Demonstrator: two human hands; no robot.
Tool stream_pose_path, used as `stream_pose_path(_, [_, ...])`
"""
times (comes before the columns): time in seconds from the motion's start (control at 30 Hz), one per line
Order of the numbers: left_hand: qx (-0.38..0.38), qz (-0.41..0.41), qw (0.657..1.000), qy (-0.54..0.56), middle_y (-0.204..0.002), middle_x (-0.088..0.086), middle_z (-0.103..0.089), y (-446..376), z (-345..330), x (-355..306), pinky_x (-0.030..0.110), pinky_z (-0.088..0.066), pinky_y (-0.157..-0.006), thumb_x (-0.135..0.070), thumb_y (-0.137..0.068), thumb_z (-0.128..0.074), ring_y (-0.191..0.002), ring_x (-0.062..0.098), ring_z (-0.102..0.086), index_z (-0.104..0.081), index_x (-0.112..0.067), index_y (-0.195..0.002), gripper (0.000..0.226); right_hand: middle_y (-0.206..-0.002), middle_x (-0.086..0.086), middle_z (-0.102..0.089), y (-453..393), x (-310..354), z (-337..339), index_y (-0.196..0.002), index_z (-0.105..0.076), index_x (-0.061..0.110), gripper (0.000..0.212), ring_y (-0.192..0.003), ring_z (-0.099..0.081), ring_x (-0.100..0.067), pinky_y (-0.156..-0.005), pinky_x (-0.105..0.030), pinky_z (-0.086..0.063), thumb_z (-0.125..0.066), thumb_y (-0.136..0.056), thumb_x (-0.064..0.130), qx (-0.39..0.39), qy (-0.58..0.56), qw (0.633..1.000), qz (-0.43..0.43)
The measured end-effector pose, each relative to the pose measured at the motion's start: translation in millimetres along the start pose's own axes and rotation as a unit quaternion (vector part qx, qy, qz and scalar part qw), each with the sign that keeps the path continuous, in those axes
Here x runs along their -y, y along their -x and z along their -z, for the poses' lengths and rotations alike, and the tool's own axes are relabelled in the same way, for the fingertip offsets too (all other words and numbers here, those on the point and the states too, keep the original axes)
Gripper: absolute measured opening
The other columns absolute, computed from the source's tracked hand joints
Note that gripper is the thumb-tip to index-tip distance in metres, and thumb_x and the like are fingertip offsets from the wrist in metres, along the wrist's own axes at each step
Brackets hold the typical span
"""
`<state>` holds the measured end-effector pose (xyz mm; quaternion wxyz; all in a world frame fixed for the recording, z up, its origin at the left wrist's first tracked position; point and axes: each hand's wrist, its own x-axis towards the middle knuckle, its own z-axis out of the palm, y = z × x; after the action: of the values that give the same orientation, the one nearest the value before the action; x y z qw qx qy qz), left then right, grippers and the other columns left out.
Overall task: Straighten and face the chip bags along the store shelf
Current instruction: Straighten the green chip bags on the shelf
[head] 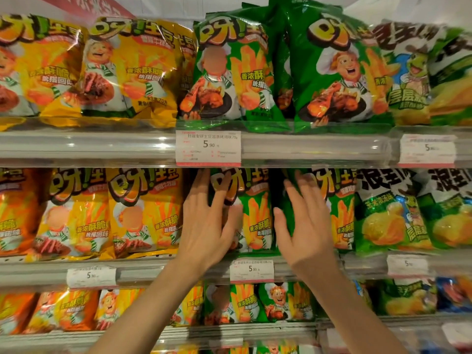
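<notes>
Pressing flat, fingers spread: left hand [204, 226] and right hand [304, 226] on green chip bags [255, 213], middle shelf [153, 272]. Top rows look faced; green ones mid-adjustment, lower shelf pending.

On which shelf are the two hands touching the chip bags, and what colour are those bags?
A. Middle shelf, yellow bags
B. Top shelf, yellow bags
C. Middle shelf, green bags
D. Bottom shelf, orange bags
C: the left hand and the right hand both lie with spread fingers on the glossy green chip bags of the middle shelf, right of the glossy yellow chip bags.
</notes>
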<state>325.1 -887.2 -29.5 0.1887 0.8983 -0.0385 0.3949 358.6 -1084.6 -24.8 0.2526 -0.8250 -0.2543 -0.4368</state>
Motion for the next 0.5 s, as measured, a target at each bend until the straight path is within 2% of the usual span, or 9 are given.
stream_pose_path(0.07, [0.009,-0.042,0.998,-0.041,-0.163,0.012,-0.020,-3,-4,-6,0.051,-0.022,-0.119,-0.049,-0.102,-0.040,-0.154,0.028,-0.012,-0.036,-0.025,-0.154,0.057,-0.155,-0.020,-0.040,3,-20,3,-0.144,-0.048,0.001,0.057,-0.147,-0.031,-0.036,-0.120,-0.053,-0.024,-0.054,-0.099,0.035,-0.029,0.060,0.998,-0.022])
stream_pose_path(0.13, [0.025,-0.060,0.995,-0.079,-0.164,0.011,-0.022,-8,-11,-9,0.055,-0.017,-0.121,-0.053,-0.102,-0.037,-0.155,0.028,-0.010,-0.036,-0.027,-0.154,0.058,-0.161,-0.020,-0.029,2,-32,2,-0.153,-0.036,0.005,0.073,-0.151,-0.022,-0.039,-0.120,-0.060,-0.020,-0.047,-0.098,0.052,0.013,0.131,0.988,-0.083])
stream_pose_path(0.2, [0.033,-0.067,0.991,-0.113,-0.166,0.011,-0.019,-9,-19,-10,0.056,-0.012,-0.122,-0.057,-0.102,-0.034,-0.155,0.030,-0.008,-0.033,-0.028,-0.156,0.061,-0.165,-0.019,-0.017,0,-38,-3,-0.158,-0.021,0.008,0.085,-0.153,-0.013,-0.041,-0.120,-0.062,-0.015,-0.039,-0.097,0.063,0.066,0.185,0.976,-0.092])
stream_pose_path(0.3, [0.031,-0.074,0.986,-0.143,-0.167,0.010,-0.013,-9,-24,-7,0.057,-0.006,-0.123,-0.058,-0.102,-0.034,-0.155,0.031,-0.002,-0.027,-0.028,-0.158,0.064,-0.167,-0.019,-0.009,-2,-44,-8,-0.160,-0.011,0.011,0.089,-0.153,-0.007,-0.041,-0.120,-0.063,-0.012,-0.038,-0.094,0.063,0.099,0.219,0.969,-0.063])
stream_pose_path(0.5, [0.035,-0.073,0.986,-0.147,-0.168,0.009,-0.005,-9,-29,-10,0.057,-0.001,-0.123,-0.057,-0.102,-0.034,-0.155,0.029,0.005,-0.023,-0.026,-0.159,0.066,-0.167,-0.018,-0.007,-1,-54,-5,-0.161,-0.009,0.011,0.090,-0.154,-0.007,-0.040,-0.119,-0.065,-0.014,-0.038,-0.091,0.061,0.115,0.239,0.961,-0.077])
